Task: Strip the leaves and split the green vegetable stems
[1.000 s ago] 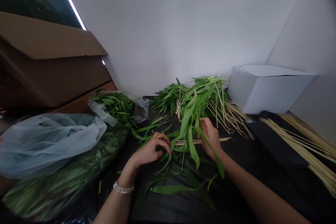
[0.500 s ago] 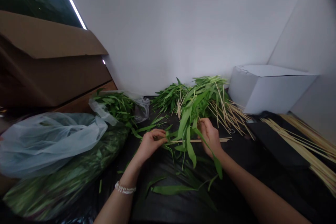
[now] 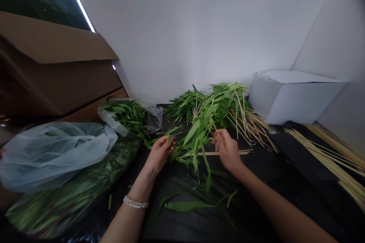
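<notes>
- 12 o'clock, near: loose long leaf point(image 3: 189, 206).
- 11: my left hand point(image 3: 160, 153) pinches a small leaf point(image 3: 170, 138); hard tug could tear it.
- 1: my right hand point(image 3: 227, 149) grips a thin skewer point(image 3: 215, 125); sprig point(image 3: 193, 132) drooping at 12 could snag loose skewers point(image 3: 209, 153).
- 1, far: leafy pile point(image 3: 229, 97).

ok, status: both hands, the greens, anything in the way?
Left hand: pinching a leaf. Right hand: thin stick in grip, greens draped beside it. Loose leaf nearer camera; flat-lying sticks between hands, maybe in the way.
</notes>
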Demonstrator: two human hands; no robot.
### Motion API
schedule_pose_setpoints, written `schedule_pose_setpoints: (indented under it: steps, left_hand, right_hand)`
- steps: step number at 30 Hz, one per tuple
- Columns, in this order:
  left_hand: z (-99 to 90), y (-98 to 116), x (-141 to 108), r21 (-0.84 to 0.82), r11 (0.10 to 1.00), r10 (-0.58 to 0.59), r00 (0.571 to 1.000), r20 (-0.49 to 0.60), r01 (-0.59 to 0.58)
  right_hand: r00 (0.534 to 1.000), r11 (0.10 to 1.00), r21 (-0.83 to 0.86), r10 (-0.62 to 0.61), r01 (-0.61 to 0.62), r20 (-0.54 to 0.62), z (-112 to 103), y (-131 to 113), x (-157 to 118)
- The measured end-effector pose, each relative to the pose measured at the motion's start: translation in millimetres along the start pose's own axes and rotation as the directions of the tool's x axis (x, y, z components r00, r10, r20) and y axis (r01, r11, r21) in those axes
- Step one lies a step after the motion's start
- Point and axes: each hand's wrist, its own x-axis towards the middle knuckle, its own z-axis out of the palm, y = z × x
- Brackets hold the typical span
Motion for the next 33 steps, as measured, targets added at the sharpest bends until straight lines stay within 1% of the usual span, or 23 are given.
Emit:
schedule_pose_setpoints:
  steps: [4, 5, 7, 8, 10, 11, 13, 15, 16, 17, 18, 19, 20, 21, 22, 24, 25, 26, 28, 30, 31, 33]
  left_hand:
    - [-1.1, -2.5, 2.5, 0.081, 0.997, 0.006, 1.000, -0.013, -0.005]
    - [-2.0, -3.9, 3.6, 0.105, 0.994, 0.006, 1.000, -0.030, -0.003]
    - [-5.3, -7.1, 6.3, 0.169, 0.985, 0.043, 0.990, -0.134, -0.020]
    - [-7.7, -8.7, 8.0, 0.216, 0.975, 0.091, 0.975, -0.204, -0.045]
    - [-12.9, -10.9, 11.0, 0.336, 0.933, 0.239, 0.920, -0.311, -0.129]
    - [-15.0, -11.1, 11.9, 0.398, 0.901, 0.321, 0.884, -0.339, -0.174]
    - [-16.7, -9.6, 11.3, 0.501, 0.827, 0.465, 0.810, -0.358, -0.253]
    - [-14.5, -5.9, 7.6, 0.601, 0.737, 0.586, 0.736, -0.339, -0.309]
    - [-12.6, -3.9, 5.2, 0.660, 0.676, 0.642, 0.702, -0.307, -0.329]
    - [-10.8, -2.3, 2.9, 0.723, 0.600, 0.693, 0.675, -0.255, -0.343]
    - [-9.4, -1.4, 1.2, 0.782, 0.516, 0.730, 0.657, -0.189, -0.350]
    - [-8.8, -1.6, 0.3, 0.832, 0.431, 0.748, 0.654, -0.112, -0.350]
    - [-9.1, -3.0, 0.4, 0.868, 0.352, 0.742, 0.670, -0.031, -0.350]
    - [-10.4, -5.5, 1.4, 0.891, 0.288, 0.712, 0.701, 0.046, -0.351]
    - [-12.2, -8.8, 3.0, 0.905, 0.240, 0.661, 0.742, 0.113, -0.352]
    - [-16.0, -16.6, 6.5, 0.914, 0.203, 0.521, 0.829, 0.203, -0.351]
    - [-17.3, -20.0, 7.6, 0.917, 0.203, 0.451, 0.864, 0.224, -0.343]
    - [-17.8, -22.7, 8.0, 0.921, 0.209, 0.393, 0.891, 0.228, -0.328]
    - [-16.7, -25.0, 7.0, 0.927, 0.225, 0.333, 0.918, 0.217, -0.300]
    - [-13.9, -23.2, 4.9, 0.917, 0.274, 0.341, 0.921, 0.188, -0.289]
    - [-12.6, -21.1, 4.2, 0.897, 0.329, 0.361, 0.917, 0.169, -0.295]
    - [-11.2, -16.0, 4.1, 0.819, 0.477, 0.412, 0.904, 0.114, -0.320]
  right_hand:
    - [1.000, 1.000, -0.001, -0.008, 0.008, -0.002, 0.1, 0.1, -0.2]
    - [1.000, 1.000, 0.000, -0.008, 0.008, -0.003, 0.2, 0.1, -0.2]
    - [1.000, 1.000, 0.003, -0.005, 0.005, -0.005, 0.4, 0.0, -0.1]
    - [1.000, 1.000, 0.005, -0.004, 0.004, -0.004, 0.6, 0.1, 0.1]
    - [1.000, 1.000, 0.006, -0.003, 0.003, -0.002, 0.9, 0.3, 0.5]
    - [1.000, 1.000, 0.006, -0.003, 0.003, 0.001, 1.0, 0.4, 0.6]
    - [1.000, 1.000, 0.005, -0.004, 0.004, 0.003, 1.0, 0.6, 0.6]
    - [1.000, 1.000, 0.003, -0.003, 0.003, 0.003, 0.9, 1.0, 0.4]
    - [1.000, 1.000, 0.002, -0.003, 0.003, 0.003, 0.9, 1.2, 0.2]
    - [1.000, 1.000, -0.001, -0.004, 0.004, 0.003, 0.9, 1.5, 0.0]
    - [1.000, 1.000, -0.002, -0.005, 0.005, 0.003, 1.0, 1.7, -0.1]
    - [1.000, 1.000, -0.002, -0.006, 0.006, 0.003, 1.1, 2.0, -0.3]
    - [1.000, 1.000, -0.001, -0.007, 0.007, 0.003, 1.3, 2.2, -0.3]
    - [1.000, 1.000, 0.000, -0.006, 0.006, 0.004, 1.4, 2.3, -0.3]
    - [1.000, 1.000, 0.002, -0.005, 0.005, 0.006, 1.5, 2.3, -0.3]
    - [1.000, 1.000, 0.003, -0.002, 0.002, 0.009, 1.7, 2.1, 0.0]
    - [1.000, 1.000, 0.003, -0.001, 0.001, 0.009, 1.7, 1.9, 0.0]
    - [1.000, 1.000, 0.005, 0.000, 0.000, 0.009, 1.8, 1.7, 0.1]
    - [1.000, 1.000, 0.010, 0.005, -0.005, 0.008, 1.7, 1.2, -0.1]
    - [1.000, 1.000, 0.010, 0.009, -0.009, 0.012, 1.5, 0.5, -0.4]
    - [1.000, 1.000, 0.005, 0.009, -0.009, 0.014, 1.2, 0.1, -0.7]
    - [1.000, 1.000, -0.013, 0.003, -0.002, 0.026, 0.3, -1.2, -1.0]
